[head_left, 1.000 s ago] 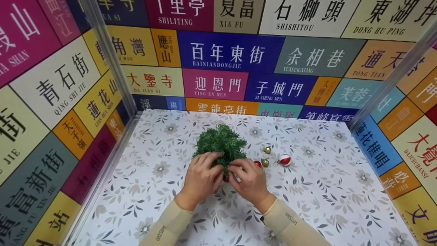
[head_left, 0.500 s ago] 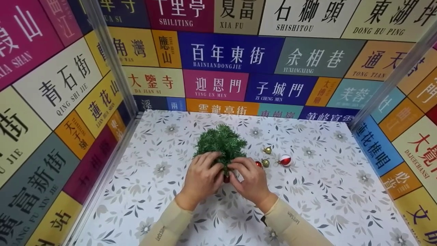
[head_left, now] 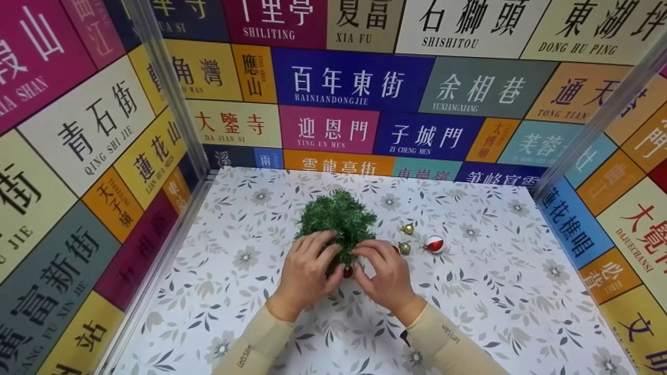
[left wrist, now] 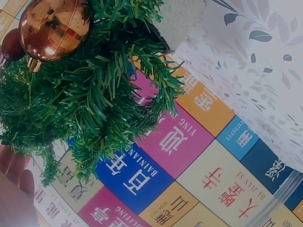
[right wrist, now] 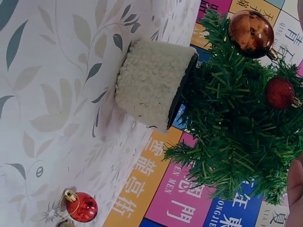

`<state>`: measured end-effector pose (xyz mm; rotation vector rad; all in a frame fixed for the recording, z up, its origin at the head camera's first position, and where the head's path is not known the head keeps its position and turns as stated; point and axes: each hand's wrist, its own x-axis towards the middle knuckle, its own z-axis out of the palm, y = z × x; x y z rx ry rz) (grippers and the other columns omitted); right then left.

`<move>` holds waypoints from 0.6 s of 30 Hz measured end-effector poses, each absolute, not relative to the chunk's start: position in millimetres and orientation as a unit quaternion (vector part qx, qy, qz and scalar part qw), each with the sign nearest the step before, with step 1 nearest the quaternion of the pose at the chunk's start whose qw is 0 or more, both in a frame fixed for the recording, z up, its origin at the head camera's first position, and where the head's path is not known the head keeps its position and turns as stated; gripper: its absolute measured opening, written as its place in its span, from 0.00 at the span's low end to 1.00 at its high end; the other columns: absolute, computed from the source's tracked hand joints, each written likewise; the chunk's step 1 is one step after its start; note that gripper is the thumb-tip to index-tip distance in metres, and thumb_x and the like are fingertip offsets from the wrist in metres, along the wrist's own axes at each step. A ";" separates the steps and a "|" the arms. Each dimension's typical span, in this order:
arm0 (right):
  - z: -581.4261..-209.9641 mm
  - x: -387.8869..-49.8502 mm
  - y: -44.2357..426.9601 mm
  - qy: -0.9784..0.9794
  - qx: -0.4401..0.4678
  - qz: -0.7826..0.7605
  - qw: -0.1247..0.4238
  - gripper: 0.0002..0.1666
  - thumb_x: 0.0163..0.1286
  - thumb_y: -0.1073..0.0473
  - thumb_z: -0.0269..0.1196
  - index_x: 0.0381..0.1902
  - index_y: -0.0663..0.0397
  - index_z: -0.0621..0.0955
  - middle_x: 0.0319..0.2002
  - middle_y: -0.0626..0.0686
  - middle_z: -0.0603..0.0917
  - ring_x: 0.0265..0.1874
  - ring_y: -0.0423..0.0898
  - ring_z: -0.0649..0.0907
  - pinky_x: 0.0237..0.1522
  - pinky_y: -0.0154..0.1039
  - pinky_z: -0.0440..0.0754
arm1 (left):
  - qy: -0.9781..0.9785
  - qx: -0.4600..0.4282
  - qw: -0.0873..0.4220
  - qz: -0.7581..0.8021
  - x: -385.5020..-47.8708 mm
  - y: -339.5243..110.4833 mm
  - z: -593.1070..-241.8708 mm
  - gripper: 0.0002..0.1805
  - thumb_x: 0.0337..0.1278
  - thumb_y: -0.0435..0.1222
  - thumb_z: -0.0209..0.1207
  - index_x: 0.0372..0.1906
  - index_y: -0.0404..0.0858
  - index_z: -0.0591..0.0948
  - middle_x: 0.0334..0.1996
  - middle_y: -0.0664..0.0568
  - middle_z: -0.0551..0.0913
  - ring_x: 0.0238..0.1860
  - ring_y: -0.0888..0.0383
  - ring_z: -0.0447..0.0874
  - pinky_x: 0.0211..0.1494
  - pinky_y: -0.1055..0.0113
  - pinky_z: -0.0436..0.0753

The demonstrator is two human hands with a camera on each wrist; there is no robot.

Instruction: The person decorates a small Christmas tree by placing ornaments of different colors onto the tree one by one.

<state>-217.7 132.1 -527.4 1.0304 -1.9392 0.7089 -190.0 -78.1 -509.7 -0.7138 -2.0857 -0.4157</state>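
A small green artificial Christmas tree stands before me, its cream fuzzy base showing in the right wrist view. On its front hang a shiny copper bauble and a dark red glittery bauble. My left hand grips the front branches with bent fingers, thumb beside the red bauble. From the other side my right hand reaches to the same spot, fingers bent, index fingertip and thumb apart at the bauble. Whether it pinches a branch or cord cannot be made out; both wrist views cut off the fingertips.
Right of the tree lie two small gold baubles, a red-and-white bauble and a shiny red bauble, partly behind my right hand in the head view. A leaf-patterned white tabletop meets colourful sign-printed walls.
The thumbs and index fingers have shifted slightly at the tree's front. The right fingertips have drawn a little to the right, and the dark red bauble has moved slightly.
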 end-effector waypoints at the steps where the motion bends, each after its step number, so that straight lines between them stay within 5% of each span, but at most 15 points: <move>1: -527.4 -217.8 132.4 -0.769 0.407 0.281 0.404 0.15 0.60 0.61 0.66 0.47 0.53 0.84 0.48 0.52 0.81 0.42 0.47 0.82 0.39 0.42 0.83 | -0.838 -0.285 0.434 -0.168 -190.1 -78.1 -509.7 0.17 0.53 0.44 0.66 0.45 0.39 0.84 0.57 0.45 0.79 0.55 0.47 0.79 0.56 0.52 0.77; 9: -528.4 -216.8 135.5 -0.765 0.404 0.288 0.410 0.19 0.56 0.64 0.68 0.48 0.53 0.84 0.49 0.52 0.81 0.44 0.47 0.82 0.40 0.43 0.83 | -0.843 -0.264 0.435 -0.174 -190.3 -78.3 -511.2 0.27 0.53 0.49 0.67 0.55 0.38 0.81 0.59 0.45 0.78 0.57 0.47 0.78 0.57 0.51 0.76; 18: -540.9 -219.8 151.1 -0.781 0.378 0.298 0.399 0.18 0.62 0.59 0.62 0.50 0.52 0.83 0.50 0.49 0.81 0.46 0.47 0.82 0.42 0.43 0.83 | -0.854 -0.231 0.432 -0.174 -190.4 -79.3 -513.1 0.39 0.52 0.57 0.67 0.65 0.40 0.76 0.67 0.44 0.73 0.63 0.46 0.74 0.59 0.48 0.75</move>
